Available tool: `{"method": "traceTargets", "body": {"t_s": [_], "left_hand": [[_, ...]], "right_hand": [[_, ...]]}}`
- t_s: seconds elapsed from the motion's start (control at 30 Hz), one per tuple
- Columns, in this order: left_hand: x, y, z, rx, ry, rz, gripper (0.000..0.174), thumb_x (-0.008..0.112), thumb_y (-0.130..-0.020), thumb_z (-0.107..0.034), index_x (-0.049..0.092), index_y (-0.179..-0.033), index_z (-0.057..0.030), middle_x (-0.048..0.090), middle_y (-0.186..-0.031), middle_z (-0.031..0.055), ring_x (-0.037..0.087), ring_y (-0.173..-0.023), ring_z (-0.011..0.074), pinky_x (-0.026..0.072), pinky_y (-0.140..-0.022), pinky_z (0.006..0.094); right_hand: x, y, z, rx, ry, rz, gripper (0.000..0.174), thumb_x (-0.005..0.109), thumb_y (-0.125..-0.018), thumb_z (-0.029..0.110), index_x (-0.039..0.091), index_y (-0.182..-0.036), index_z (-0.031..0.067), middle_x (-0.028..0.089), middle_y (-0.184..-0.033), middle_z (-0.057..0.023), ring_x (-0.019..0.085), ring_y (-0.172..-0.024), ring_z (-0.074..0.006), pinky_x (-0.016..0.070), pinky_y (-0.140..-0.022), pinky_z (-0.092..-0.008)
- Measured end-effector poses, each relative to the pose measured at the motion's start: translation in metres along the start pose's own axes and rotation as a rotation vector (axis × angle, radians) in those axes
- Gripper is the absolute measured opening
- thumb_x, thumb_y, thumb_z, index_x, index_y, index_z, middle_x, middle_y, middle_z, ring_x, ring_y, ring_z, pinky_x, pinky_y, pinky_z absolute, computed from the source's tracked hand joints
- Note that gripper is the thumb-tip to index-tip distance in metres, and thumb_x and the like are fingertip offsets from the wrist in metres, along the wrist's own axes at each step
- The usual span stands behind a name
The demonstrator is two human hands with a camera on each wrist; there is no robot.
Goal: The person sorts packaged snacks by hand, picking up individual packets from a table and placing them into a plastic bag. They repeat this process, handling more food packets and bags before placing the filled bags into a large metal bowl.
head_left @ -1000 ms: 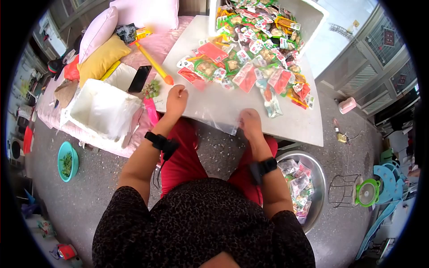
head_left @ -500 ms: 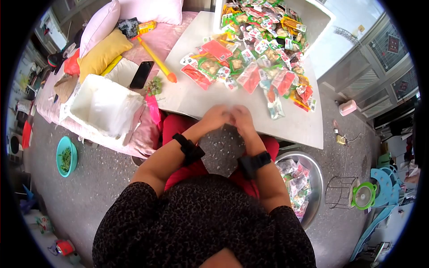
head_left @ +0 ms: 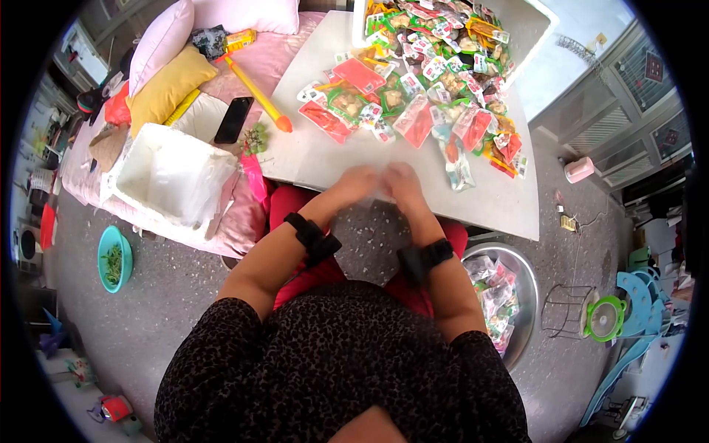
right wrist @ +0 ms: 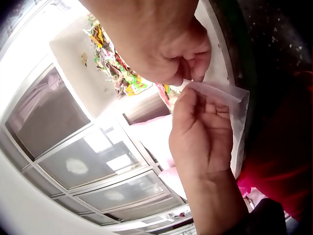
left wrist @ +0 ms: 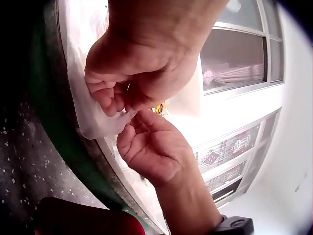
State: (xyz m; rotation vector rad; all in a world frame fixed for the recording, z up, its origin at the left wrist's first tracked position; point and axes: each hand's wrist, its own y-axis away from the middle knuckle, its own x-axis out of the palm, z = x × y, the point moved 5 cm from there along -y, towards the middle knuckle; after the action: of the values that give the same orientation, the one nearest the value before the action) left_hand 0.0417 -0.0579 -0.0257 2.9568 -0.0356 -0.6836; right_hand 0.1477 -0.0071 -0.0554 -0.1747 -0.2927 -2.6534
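Both hands meet at the table's near edge in the head view, with fingertips close together. A clear plastic bag (left wrist: pixel 95 120) hangs between them, plainest in the wrist views. My left hand (head_left: pixel 358 183) pinches the bag's edge with curled fingers. Opposite it, my right hand (head_left: pixel 402 184) pinches the same edge between thumb and fingers. Beyond the hands, a spread of small sealed food packets (head_left: pixel 417 122) lies on the pale table (head_left: pixel 310 159). More packets spill from a tipped white foam box (head_left: pixel 535 26) at the back.
A metal basin (head_left: pixel 528 284) of packets stands on the floor at right. An open white foam box (head_left: pixel 140 136) sits on the pink bedding at left, near a black phone (head_left: pixel 233 120) and a yellow-orange tube (head_left: pixel 255 92). A teal bowl (head_left: pixel 124 260) holds greens.
My left hand has come right and down from the table's left side to meet the right hand at the near edge. My right hand has shifted slightly left and up.
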Motion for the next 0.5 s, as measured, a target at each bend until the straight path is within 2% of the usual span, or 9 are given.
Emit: {"method": "traceTargets", "body": {"t_s": [0.03, 0.13, 0.2, 0.23, 0.27, 0.33, 0.37, 0.43, 0.5], "left_hand": [[0.0, -0.002, 0.004, -0.027, 0.018, -0.001, 0.016, 0.046, -0.073, -0.015, 0.055, -0.076, -0.0014, 0.052, -0.063, 0.0046, 0.049, -0.06, 0.0119, 0.0387, -0.053, 0.0257], [0.003, -0.012, 0.027, -0.049, 0.12, -0.049, 0.013, 0.047, -0.071, -0.012, 0.053, -0.075, -0.0011, 0.051, -0.062, 0.004, 0.049, -0.06, 0.0123, 0.039, -0.053, 0.0264], [0.002, -0.015, 0.042, -0.058, 0.183, -0.139, 0.012, 0.048, -0.07, -0.011, 0.052, -0.074, -0.0011, 0.051, -0.062, 0.0044, 0.049, -0.06, 0.013, 0.0394, -0.054, 0.0275], [0.0, -0.014, 0.046, -0.07, 0.203, -0.205, 0.011, 0.048, -0.07, -0.011, 0.051, -0.074, -0.0011, 0.051, -0.063, 0.005, 0.049, -0.06, 0.0134, 0.0397, -0.054, 0.0282], [-0.002, -0.015, 0.049, -0.079, 0.223, -0.27, 0.011, 0.048, -0.07, -0.01, 0.051, -0.074, -0.0011, 0.051, -0.064, 0.0057, 0.05, -0.06, 0.0139, 0.04, -0.054, 0.029], [-0.004, -0.007, 0.034, 0.041, 0.01, -0.388, 0.011, 0.048, -0.07, -0.011, 0.049, -0.075, -0.0013, 0.052, -0.064, 0.008, 0.05, -0.06, 0.0172, 0.0404, -0.054, 0.0303], [-0.003, -0.002, 0.025, 0.102, -0.096, -0.447, 0.011, 0.048, -0.07, -0.011, 0.049, -0.075, -0.0014, 0.052, -0.064, 0.0092, 0.051, -0.059, 0.0189, 0.0405, -0.055, 0.0309], [0.005, 0.004, 0.013, 0.137, -0.176, -0.43, 0.013, 0.049, -0.07, -0.012, 0.049, -0.079, -0.0022, 0.052, -0.065, 0.0114, 0.052, -0.06, 0.023, 0.0409, -0.055, 0.033], [0.008, 0.007, 0.001, 0.14, -0.218, -0.427, 0.016, 0.049, -0.069, -0.012, 0.049, -0.082, -0.003, 0.052, -0.067, 0.0131, 0.052, -0.062, 0.0264, 0.0411, -0.056, 0.0347]], "right_hand": [[0.002, 0.001, 0.003, -0.021, 0.001, -0.023, 0.014, 0.047, -0.072, 0.006, 0.043, -0.058, 0.0063, 0.039, -0.053, -0.0011, 0.038, -0.044, -0.0095, 0.0294, -0.038, -0.0215], [-0.003, -0.003, -0.002, -0.013, -0.02, -0.033, 0.008, 0.047, -0.071, 0.005, 0.046, -0.064, 0.0055, 0.041, -0.055, -0.0016, 0.039, -0.045, -0.0098, 0.0301, -0.038, -0.0213], [-0.009, -0.001, -0.004, 0.036, 0.003, -0.142, 0.001, 0.048, -0.071, 0.005, 0.047, -0.071, 0.0046, 0.043, -0.059, -0.0022, 0.042, -0.048, -0.0109, 0.0325, -0.04, -0.0223], [-0.013, 0.0, -0.003, 0.058, 0.015, -0.196, 0.004, 0.048, -0.07, 0.005, 0.048, -0.074, 0.0041, 0.044, -0.06, -0.0025, 0.043, -0.05, -0.0115, 0.0337, -0.041, -0.0229], [-0.015, -0.003, 0.001, -0.064, 0.227, -0.167, 0.01, 0.048, -0.07, 0.006, 0.048, -0.08, 0.0028, 0.047, -0.066, -0.0068, 0.047, -0.056, -0.0157, 0.0368, -0.047, -0.0255], [-0.012, -0.006, 0.01, -0.311, 0.65, -0.106, 0.022, 0.047, -0.07, 0.007, 0.049, -0.091, 0.0, 0.053, -0.078, -0.0154, 0.054, -0.067, -0.0242, 0.0431, -0.06, -0.0309], [-0.011, -0.008, 0.008, -0.312, 0.65, -0.037, 0.023, 0.047, -0.07, 0.007, 0.049, -0.091, 0.0004, 0.053, -0.079, -0.016, 0.054, -0.07, -0.0252, 0.0425, -0.062, -0.0313], [0.002, -0.006, 0.014, -0.313, 0.65, 0.103, 0.023, 0.046, -0.069, 0.008, 0.049, -0.091, 0.001, 0.053, -0.082, -0.0171, 0.053, -0.075, -0.0274, 0.0413, -0.068, -0.0322], [0.003, -0.01, 0.016, -0.304, 0.651, 0.121, 0.024, 0.046, -0.069, 0.007, 0.05, -0.093, 0.0028, 0.054, -0.082, -0.0153, 0.053, -0.077, -0.0263, 0.0414, -0.069, -0.0312]]}}
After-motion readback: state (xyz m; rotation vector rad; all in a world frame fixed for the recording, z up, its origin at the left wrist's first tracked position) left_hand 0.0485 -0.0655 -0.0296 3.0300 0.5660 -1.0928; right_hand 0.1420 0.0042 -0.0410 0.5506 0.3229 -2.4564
